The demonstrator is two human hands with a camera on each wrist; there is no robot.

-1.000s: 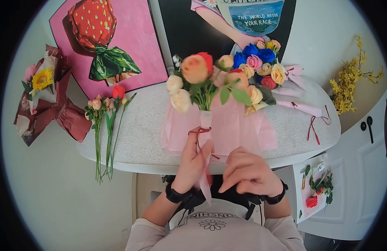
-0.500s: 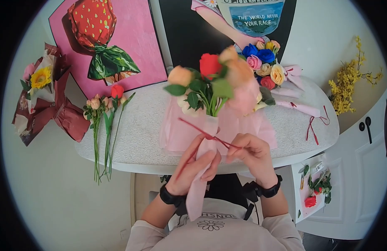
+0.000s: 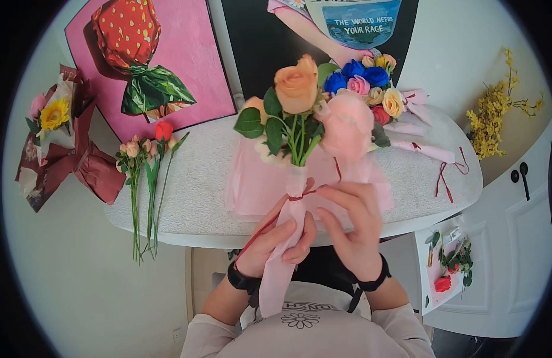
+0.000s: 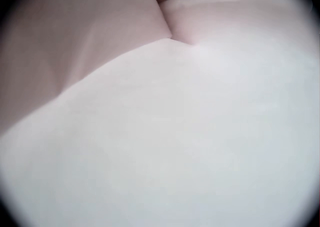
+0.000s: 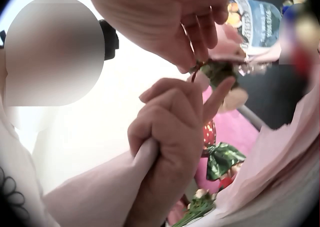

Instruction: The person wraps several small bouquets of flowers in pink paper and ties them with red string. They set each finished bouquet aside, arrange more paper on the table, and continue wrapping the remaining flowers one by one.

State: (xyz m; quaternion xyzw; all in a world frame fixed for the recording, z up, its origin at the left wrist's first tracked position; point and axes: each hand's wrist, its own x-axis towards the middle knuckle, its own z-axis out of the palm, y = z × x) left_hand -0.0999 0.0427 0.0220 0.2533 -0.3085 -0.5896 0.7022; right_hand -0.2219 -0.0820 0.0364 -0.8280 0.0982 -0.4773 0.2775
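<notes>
My left hand [image 3: 270, 244] grips the pale pink paper-wrapped stems of a bouquet [image 3: 297, 86], just below a dark red ribbon [image 3: 295, 197] tied round the wrap. Peach and pink roses with green leaves spread above the tie. The wrap's tail [image 3: 276, 292] hangs below the hand, and one ribbon end trails along the left wrist. My right hand [image 3: 356, 224] has its fingertips on the ribbon's other end, right of the knot, pinching it. In the right wrist view the ribbon runs from those fingertips toward the left hand [image 5: 170, 122]. Pink paper [image 4: 65, 42] and a white surface fill the left wrist view.
Pink wrapping sheets [image 3: 252, 185] lie on the white table [image 3: 192, 197] under the bouquet. Loose flower stems [image 3: 147, 191] lie at left, beside a maroon-wrapped bouquet [image 3: 79, 143]. Blue and mixed roses [image 3: 371, 80] with pink-wrapped ends lie back right, near a loose red ribbon [image 3: 444, 182].
My right hand rose from beside the wrap to the ribbon, then drew its end to the right. The ribbon now sits tight round the wrap, and the bouquet has turned, showing different roses.
</notes>
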